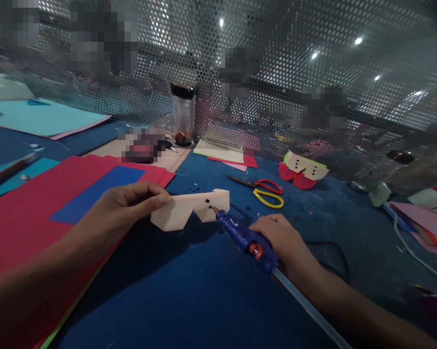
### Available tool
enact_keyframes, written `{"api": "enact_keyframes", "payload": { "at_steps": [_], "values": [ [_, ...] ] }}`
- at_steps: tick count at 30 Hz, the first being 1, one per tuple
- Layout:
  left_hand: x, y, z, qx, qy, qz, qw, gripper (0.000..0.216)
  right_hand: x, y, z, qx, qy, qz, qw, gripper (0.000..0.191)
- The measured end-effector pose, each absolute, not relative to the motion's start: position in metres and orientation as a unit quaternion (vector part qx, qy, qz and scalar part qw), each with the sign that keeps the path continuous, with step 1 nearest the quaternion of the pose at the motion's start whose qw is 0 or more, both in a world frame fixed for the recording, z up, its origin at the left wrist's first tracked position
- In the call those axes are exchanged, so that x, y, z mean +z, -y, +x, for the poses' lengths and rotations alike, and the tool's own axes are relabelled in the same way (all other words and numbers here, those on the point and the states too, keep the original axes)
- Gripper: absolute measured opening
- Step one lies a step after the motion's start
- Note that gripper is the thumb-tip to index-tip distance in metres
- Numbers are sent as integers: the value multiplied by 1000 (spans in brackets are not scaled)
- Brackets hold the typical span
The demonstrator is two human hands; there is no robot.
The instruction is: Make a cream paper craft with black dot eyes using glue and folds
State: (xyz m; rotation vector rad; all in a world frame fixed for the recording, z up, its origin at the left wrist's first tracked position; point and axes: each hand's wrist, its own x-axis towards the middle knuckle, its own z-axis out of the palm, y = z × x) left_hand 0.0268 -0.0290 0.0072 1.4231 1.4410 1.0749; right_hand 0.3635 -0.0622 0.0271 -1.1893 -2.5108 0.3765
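Observation:
Between thumb and fingers, my left hand [140, 203] pinches the left end of a cream paper cutout [174, 211] with a notched lower edge. Two small black pieces show on the cutout's right half. My right hand [282, 237] is wrapped round a blue glue gun [240, 232], its nozzle at the lower black piece; whether it touches cannot be told. A clear glue stick [305, 310] sticks out of the gun's rear. Tiny black bits lie on the table just behind the cutout. Scissors [264, 189] with red and yellow handles lie beyond my right hand.
Red paper sheets [83, 186] with a blue strip [102, 194] lie at left. Folded cutouts with dots [303, 169] stand at back right. A black-lidded jar [182, 114] stands by the perforated metal screen [276, 63]. A black cord [344, 257] loops beside my right forearm.

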Motion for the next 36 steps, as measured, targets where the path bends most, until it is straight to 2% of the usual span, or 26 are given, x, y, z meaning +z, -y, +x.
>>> {"api": "enact_keyframes", "payload": {
  "at_steps": [19, 29, 36],
  "values": [
    [9, 28, 26, 424, -580, 555, 420, 33, 26, 62, 363, 136, 881, -421, 166, 37],
    [7, 28, 23, 425, -579, 545, 433, 33, 22, 62, 364, 138, 869, -450, 152, 25],
    [11, 30, 27, 419, -584, 548, 428, 34, 24, 62, 364, 141, 871, -444, 153, 24]
  ]
}}
